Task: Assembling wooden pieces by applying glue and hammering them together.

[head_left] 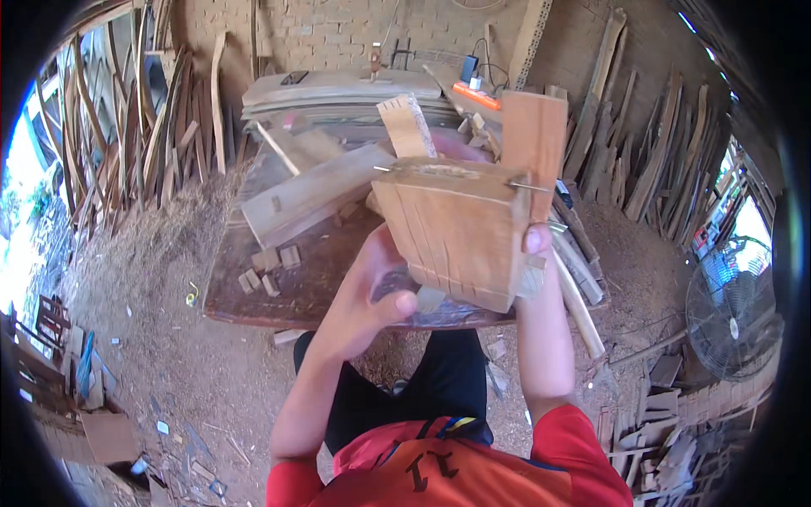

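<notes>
In front of my chest, above the table, is a wooden block assembly [452, 237] made of joined boards, with dark saw-cut lines across its face. Thin metal pins stick out near its upper corners. A reddish upright board [530, 139] rises at its right side. My right hand [537, 241] grips the assembly at its right edge; the thumb shows and the other fingers are hidden. Beside the lower left edge is my left hand [376, 283], thumb stretched away from the wood. Its other fingers pass partly behind the block, so contact cannot be made out.
Under my hands stands a dark table [329, 296] bearing a mortised plank [317, 196] and several small wood blocks [270, 260]. Stacked boards [338, 89] and an orange power strip [477, 95] lie at its far side. A standing fan [733, 317] is at right. Shavings cover the floor.
</notes>
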Demonstrator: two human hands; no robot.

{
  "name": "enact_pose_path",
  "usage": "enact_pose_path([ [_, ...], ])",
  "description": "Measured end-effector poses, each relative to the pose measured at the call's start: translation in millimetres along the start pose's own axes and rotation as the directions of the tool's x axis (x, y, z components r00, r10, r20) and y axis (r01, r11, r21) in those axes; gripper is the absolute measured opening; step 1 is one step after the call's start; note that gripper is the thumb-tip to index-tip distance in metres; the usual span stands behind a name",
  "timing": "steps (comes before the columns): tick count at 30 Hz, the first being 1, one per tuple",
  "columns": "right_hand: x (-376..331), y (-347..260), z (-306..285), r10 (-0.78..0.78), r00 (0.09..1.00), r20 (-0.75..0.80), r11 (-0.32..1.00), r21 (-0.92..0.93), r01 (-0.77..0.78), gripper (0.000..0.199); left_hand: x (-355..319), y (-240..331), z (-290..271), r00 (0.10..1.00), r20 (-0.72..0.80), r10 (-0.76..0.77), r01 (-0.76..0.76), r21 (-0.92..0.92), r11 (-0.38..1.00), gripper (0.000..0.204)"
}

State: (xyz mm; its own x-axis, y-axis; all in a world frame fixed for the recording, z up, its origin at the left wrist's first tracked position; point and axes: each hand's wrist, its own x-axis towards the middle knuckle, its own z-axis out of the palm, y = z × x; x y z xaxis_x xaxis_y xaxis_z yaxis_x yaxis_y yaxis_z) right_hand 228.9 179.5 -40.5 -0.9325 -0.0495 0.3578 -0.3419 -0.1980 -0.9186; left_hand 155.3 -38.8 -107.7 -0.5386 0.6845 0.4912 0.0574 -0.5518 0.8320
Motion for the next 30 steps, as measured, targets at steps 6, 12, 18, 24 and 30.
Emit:
enact_pose_path([
  [6,-7,-8,-22,-0.037,0.999,-0.014,0.978,0.206,0.039,0.124,47,7,36,0.987,0.076,-0.143,0.149,-0.085,0.985,0.106],
  [12,-3,8,-27,-0.05,0.998,0.044,0.976,0.213,0.039,0.125,48,-9,36,0.987,0.021,-0.16,0.162,-0.111,0.981,0.087],
  [18,3,23,-27,-0.09,0.994,0.064,0.977,0.2,0.076,0.126,29,-33,23,0.982,-0.021,-0.187,0.177,-0.237,0.955,0.08],
  [24,27,6,5,0.151,0.942,0.299,0.966,-0.249,-0.076,0.105,-12,-47,-5,0.892,-0.391,-0.227,0.152,-0.212,0.965,0.11],
  [30,28,8,15,0.19,0.927,0.325,0.883,-0.469,-0.016,0.104,-22,-69,-14,0.905,-0.367,-0.213,0.083,-0.34,0.937,0.111],
])
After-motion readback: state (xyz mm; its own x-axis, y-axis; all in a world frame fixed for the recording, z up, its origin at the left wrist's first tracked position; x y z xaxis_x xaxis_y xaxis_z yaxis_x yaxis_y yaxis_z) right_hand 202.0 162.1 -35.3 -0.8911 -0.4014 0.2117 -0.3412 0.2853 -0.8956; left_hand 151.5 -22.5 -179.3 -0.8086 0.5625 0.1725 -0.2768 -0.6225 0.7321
